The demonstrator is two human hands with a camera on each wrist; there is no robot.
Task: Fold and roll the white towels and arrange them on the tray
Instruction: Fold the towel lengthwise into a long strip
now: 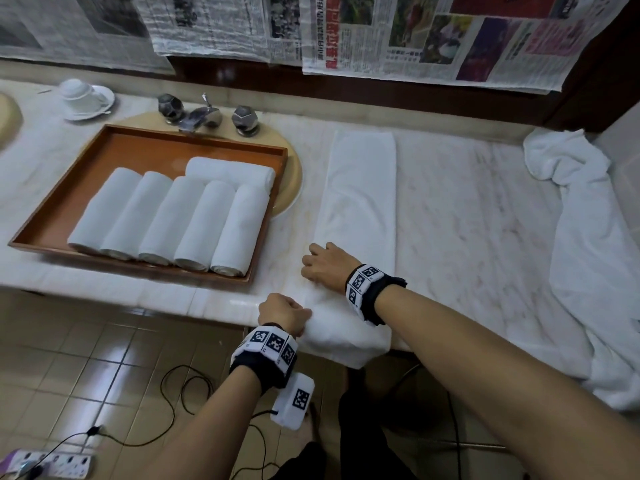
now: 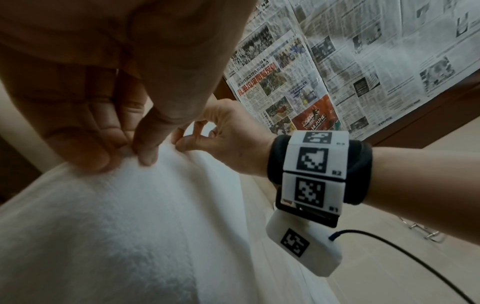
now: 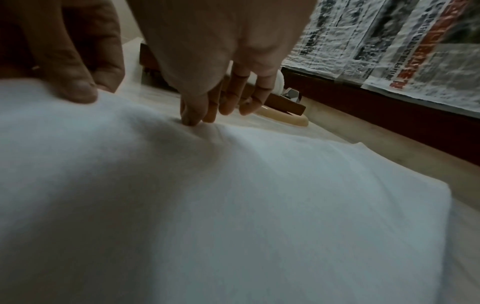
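On the tray [image 1: 62, 216]: six rolled towels [image 1: 166, 220] | hands [image 1: 323, 268] pinch folded towel [image 1: 360, 188]

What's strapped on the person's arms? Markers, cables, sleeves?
Bare forearms, no sleeves. Left wrist band and right wrist band: black straps carrying white blocks printed with black square fiducial tags. A white camera box, also tagged, hangs under each wrist; a black cable leaves the right one.
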